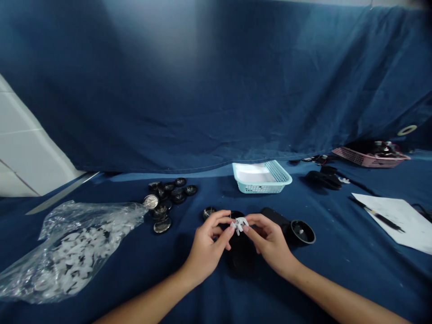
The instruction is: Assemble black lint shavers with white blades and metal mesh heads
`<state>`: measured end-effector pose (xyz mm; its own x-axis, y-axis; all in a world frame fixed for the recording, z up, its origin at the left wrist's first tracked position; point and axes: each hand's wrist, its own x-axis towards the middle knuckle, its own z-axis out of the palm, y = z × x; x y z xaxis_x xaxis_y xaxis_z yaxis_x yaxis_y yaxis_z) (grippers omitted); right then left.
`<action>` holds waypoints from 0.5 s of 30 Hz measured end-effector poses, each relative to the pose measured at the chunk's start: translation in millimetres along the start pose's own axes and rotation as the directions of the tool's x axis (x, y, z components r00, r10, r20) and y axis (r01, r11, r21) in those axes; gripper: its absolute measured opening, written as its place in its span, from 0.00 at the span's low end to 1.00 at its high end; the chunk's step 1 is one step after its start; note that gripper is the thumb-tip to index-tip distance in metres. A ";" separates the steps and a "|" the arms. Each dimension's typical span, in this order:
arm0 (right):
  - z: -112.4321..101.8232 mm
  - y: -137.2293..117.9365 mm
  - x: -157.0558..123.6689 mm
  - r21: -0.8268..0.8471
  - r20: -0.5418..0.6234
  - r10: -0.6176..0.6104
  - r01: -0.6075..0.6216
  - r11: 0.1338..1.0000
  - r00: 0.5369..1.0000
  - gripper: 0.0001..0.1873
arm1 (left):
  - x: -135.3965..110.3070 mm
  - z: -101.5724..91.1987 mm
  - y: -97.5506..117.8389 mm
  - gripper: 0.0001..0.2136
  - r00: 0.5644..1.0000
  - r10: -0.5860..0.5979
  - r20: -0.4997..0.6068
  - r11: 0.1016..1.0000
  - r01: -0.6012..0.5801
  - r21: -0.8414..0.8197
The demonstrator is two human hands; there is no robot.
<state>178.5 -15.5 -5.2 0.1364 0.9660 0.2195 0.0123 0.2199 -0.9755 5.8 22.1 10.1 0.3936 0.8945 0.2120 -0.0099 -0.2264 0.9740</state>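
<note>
Both my hands meet at the centre of a blue-covered table. My left hand [209, 245] and my right hand [268, 240] pinch a small white plastic part [239, 223] between their fingertips, fingers closed on it. Just under and behind the hands lies a black round piece [240, 258], partly hidden. To the right of my right hand stands a black cup-shaped part [303, 231]. A single dark round disc [208, 212] lies just left of the hands.
A clear bag of white plastic parts [72, 249] lies at the left. A pile of dark round discs [168, 198] sits behind it. A light blue basket [262, 177], a pink basket [369, 157], black parts [324, 178] and a paper with a pen [394, 219] stand to the right.
</note>
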 end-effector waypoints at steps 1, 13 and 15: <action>-0.1 0.0 0.0 0.000 -0.001 0.000 0.000 1.000 1.000 0.13 | -0.2 0.0 0.4 0.17 1.000 0.001 0.000 1.000 -0.001 0.004; -0.5 -0.8 -1.1 0.007 0.003 -0.004 0.004 1.000 1.000 0.14 | -0.6 0.5 4.1 0.15 1.000 -0.008 -0.023 1.000 0.008 -0.015; -0.8 -1.9 -0.9 0.010 0.001 -0.003 0.003 1.000 1.000 0.14 | -1.5 -0.3 4.6 0.16 1.000 0.005 0.004 1.000 -0.005 -0.002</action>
<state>179.2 -16.9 -3.6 0.1350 0.9656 0.2221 0.0029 0.2237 -0.9746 4.9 19.8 14.2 0.3977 0.8917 0.2163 -0.0141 -0.2298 0.9731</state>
